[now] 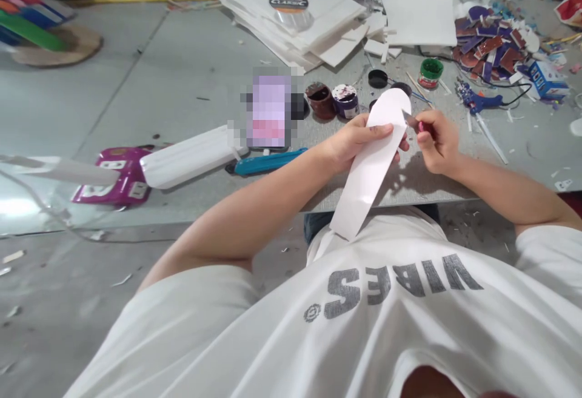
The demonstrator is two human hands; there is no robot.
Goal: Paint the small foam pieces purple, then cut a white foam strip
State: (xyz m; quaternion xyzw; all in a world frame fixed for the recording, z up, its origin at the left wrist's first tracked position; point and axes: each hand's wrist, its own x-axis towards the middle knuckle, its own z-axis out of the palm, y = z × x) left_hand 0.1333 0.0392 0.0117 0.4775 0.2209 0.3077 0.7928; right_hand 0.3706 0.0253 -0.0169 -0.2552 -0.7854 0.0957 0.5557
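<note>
My left hand (359, 140) grips a long white foam board strip (375, 159) with one rounded end, thumb on top and fingers beneath. The strip slants, its square end near my shirt. In my right hand (436, 143) is a small knife (411, 120) with a pinkish handle, partly hidden by the fingers. Its blade meets the strip's right edge near the rounded end. Just beyond the strip stand a brown paint jar (319, 102) and a purple-labelled paint jar (346, 102).
White foam sheets (259, 10) are stacked at the back, bearing a tape roll (291, 10). To the right lie a blue glue gun (479, 100), a green paint jar (430, 74) and painted scraps (491, 43). A phone (271, 110), blue cutter (268, 162) and purple power strip (118, 174) are leftward.
</note>
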